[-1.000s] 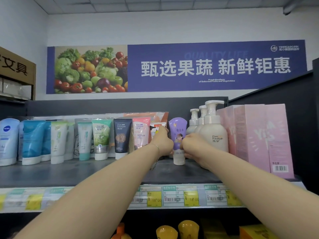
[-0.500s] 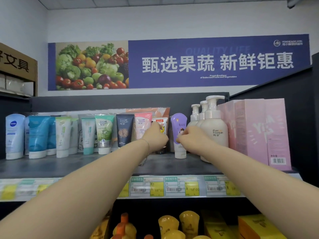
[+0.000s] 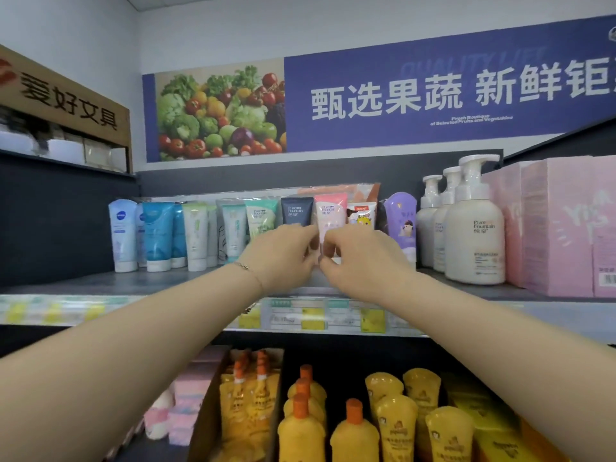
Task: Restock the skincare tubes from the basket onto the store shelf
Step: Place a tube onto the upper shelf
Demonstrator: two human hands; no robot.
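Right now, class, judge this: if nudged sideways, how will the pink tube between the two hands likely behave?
The pink tube stands upright and slim, so it would probably tip rather than slide. Its flat crimped top suggests soft, squeezable plastic, likely light. The navy tube and cartoon tube close beside it might catch it.

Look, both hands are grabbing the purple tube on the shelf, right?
Not quite. The head view shows the left hand and right hand grabbing the pink tube on the shelf, not the purple tube. That one stands untouched further right, beside the pump bottles.
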